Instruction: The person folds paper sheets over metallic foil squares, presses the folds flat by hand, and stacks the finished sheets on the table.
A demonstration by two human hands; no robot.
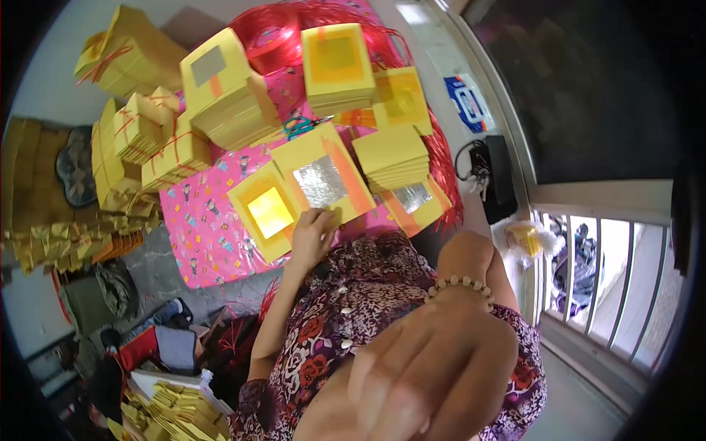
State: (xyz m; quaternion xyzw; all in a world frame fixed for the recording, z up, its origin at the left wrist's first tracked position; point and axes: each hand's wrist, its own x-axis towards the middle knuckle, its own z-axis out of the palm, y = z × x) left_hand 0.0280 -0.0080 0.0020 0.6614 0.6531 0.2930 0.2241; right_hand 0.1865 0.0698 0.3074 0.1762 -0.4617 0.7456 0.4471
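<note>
Head: yellow sheets (322, 181), yellow-filled clear bag (523, 253)

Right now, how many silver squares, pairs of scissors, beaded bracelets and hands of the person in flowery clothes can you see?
Silver squares facing up: 3
Scissors: 1
Beaded bracelet: 1
Hands, the left hand and the right hand: 2
Total: 7

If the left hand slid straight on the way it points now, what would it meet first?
Most likely the silver square on the yellow paper, just beyond the left hand; whether its fingertips already press the paper is hard to judge.
</note>
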